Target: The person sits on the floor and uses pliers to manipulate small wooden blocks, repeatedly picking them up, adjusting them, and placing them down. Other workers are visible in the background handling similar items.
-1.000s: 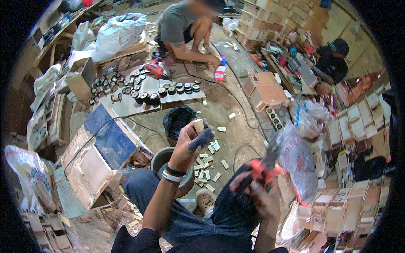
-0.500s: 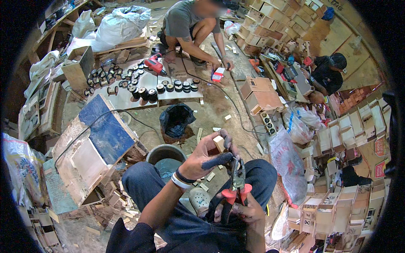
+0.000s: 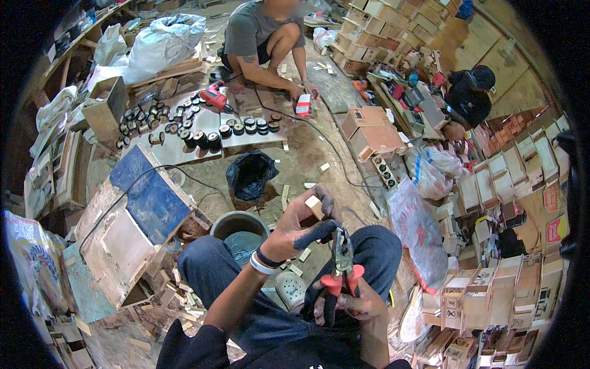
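My left hand [image 3: 287,230] is closed round a small pale wooden block [image 3: 314,208], held above my knees with one end showing. A dark covering wraps the thumb, whose tip meets the jaws of a pair of pliers [image 3: 342,261]. My right hand [image 3: 364,302] grips the pliers by their red and black handles, jaws pointing up and away from me. Whether the jaws pinch anything small beside the thumb, I cannot tell.
A grey bucket [image 3: 241,232] and a black plastic bag [image 3: 251,175] stand ahead. Black spools [image 3: 203,140] and a red drill [image 3: 214,97] lie beyond. Another person [image 3: 261,46] crouches over a red-white box [image 3: 303,104]. Wooden boxes [image 3: 491,295] are stacked at right.
The surroundings have shifted slightly left in view as my head turned. Both hands keep their grips, with the pliers and block almost unmoved.
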Tool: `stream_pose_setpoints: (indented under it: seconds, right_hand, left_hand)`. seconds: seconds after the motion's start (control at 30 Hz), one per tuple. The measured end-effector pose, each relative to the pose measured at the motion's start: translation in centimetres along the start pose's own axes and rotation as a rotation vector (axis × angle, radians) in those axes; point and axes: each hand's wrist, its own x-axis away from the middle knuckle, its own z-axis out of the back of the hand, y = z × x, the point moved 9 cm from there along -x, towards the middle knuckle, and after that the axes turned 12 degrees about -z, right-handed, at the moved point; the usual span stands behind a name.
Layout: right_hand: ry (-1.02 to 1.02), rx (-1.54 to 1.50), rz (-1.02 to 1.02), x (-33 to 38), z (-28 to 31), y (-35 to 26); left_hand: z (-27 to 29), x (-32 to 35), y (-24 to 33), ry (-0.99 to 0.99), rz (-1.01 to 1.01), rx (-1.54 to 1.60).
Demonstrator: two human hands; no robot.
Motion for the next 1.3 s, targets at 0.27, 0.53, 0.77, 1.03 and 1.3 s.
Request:
stream_pose_setpoints:
  seconds: [0.27,0.53,0.77,1.03,1.3]
  right_hand:
    - [-0.11,-0.184,0.07,0.4,0.1,1.7]
    - [0.819,0.726,0.343,1.8,3.5,-4.7]
    - [1.115,1.007,0.425,1.3,1.8,-6.7]
    - [1.006,0.809,0.473,1.1,1.5,-4.1]
    - [1.168,0.9,0.64,1.7,0.5,-6.4]
  left_hand:
    - [-1.0,0.2,-0.7,-0.01,-0.04,0.098]
    - [0.2,1.0,1.0,0.186,-0.166,-0.478]
    - [-0.8,1.4,3.8,0.14,-0.327,-0.856]
    - [-1.5,1.5,4.3,0.126,-0.385,-0.908]
    - [-3.2,1.5,3.8,0.047,-0.377,-0.893]
